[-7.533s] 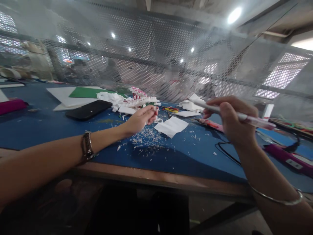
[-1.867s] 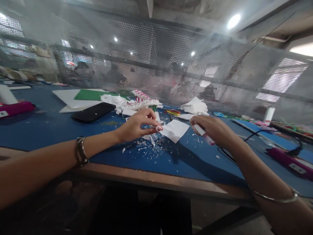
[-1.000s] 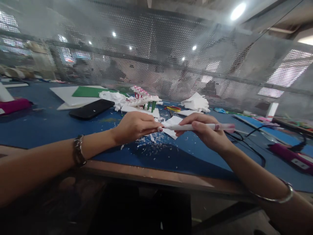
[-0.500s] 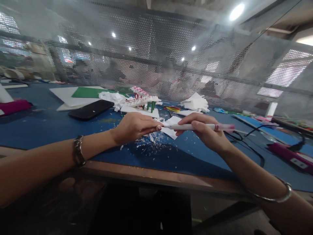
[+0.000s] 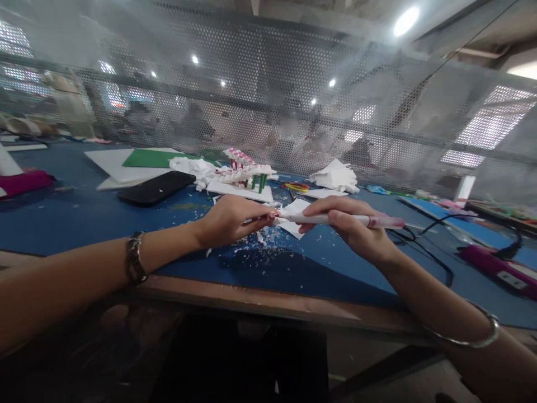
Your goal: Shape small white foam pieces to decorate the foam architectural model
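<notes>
My right hand point(image 5: 356, 229) grips a white marker pen with a pink cap end point(image 5: 356, 220), held level and pointing left. My left hand point(image 5: 229, 219) is pinched closed, its fingertips meeting the pen's tip over the blue table point(image 5: 75, 218); something small may be in the pinch but I cannot make it out. Below the hands lies a scatter of white scraps point(image 5: 260, 243) and a white paper square point(image 5: 293, 217).
A black phone point(image 5: 156, 188) lies to the left. A small white model with red and green posts point(image 5: 245, 173), crumpled white paper point(image 5: 335, 176), white and green sheets point(image 5: 138, 159), pink devices point(image 5: 497, 264) with a black cable, and a perforated screen behind.
Since a second ago the hands have stayed together; the pen has shifted slightly and its tip now touches the left fingertips. Earlier the right hand held the pen raised, apart from the left.
</notes>
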Tool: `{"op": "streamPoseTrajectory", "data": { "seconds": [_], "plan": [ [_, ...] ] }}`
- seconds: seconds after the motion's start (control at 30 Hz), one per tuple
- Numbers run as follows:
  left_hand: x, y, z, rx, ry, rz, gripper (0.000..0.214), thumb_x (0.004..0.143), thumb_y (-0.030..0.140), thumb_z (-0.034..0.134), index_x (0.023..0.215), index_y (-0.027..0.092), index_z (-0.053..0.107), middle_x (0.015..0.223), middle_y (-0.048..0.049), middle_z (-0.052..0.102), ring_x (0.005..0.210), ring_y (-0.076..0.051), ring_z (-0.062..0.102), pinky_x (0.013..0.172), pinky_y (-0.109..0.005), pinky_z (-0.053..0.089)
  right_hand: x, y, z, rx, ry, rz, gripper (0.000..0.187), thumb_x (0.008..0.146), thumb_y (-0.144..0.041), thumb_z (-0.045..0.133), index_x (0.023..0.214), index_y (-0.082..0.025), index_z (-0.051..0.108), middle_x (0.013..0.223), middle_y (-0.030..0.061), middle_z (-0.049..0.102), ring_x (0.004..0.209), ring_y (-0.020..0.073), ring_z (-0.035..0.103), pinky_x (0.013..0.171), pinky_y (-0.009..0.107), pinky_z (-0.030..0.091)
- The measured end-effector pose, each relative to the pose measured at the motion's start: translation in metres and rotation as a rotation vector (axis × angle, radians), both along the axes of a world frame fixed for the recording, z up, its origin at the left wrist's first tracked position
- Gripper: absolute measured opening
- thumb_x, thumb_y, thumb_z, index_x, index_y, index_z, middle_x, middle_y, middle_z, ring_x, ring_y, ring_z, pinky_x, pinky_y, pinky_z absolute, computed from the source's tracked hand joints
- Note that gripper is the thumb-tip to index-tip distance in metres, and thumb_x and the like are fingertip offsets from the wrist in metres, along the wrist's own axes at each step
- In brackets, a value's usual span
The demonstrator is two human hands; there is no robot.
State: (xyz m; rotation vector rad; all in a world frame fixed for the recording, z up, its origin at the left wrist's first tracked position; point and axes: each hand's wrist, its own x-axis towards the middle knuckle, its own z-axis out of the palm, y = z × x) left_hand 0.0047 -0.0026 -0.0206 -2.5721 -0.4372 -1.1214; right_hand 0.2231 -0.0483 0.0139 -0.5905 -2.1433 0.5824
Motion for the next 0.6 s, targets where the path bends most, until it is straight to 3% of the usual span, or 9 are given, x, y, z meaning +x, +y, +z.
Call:
{"op": "streamPoseTrajectory", "data": {
  "seconds": [0.13,0.4,0.6],
  "plan": [
    [-0.0001,0.0017,-0.0011,-0.105,-0.032,-0.02,0.026,0.084,0.027,0.041,0.086,0.013,0.062,0.064,-0.0022,0.068,0.056,-0.009,0.06,0.052,-0.017,0.042,-0.0003,-0.001,0.0006,0.019,0.0,-0.026,0.02,0.081,-0.023,0.044,0.085,-0.016,0.062,0.07,0.0022,0.067,0.067,0.0118,0.062,0.064,0.025,0.049],
    [0.0013,-0.0012,0.0,-0.165,-0.055,-0.057,0.018,0.079,0.021,0.047,0.081,0.012,0.062,0.063,-0.0018,0.065,0.054,-0.008,0.056,0.052,-0.016,0.04,0.0006,-0.0002,0.0006,0.042,-0.005,-0.058,0.023,0.082,-0.024,0.042,0.086,-0.015,0.062,0.07,0.0023,0.066,0.067,0.0114,0.061,0.064,0.026,0.047],
    [0.0025,-0.0008,0.0034,-0.298,-0.048,-0.067,0.016,0.075,0.015,0.041,0.075,0.012,0.057,0.062,-0.0009,0.057,0.055,-0.008,0.048,0.053,-0.018,0.039,0.0007,0.0006,-0.0003,0.054,-0.011,-0.05,0.023,0.082,-0.025,0.043,0.086,-0.016,0.063,0.073,0.0029,0.066,0.071,0.0121,0.061,0.066,0.026,0.047]
  ]
}}
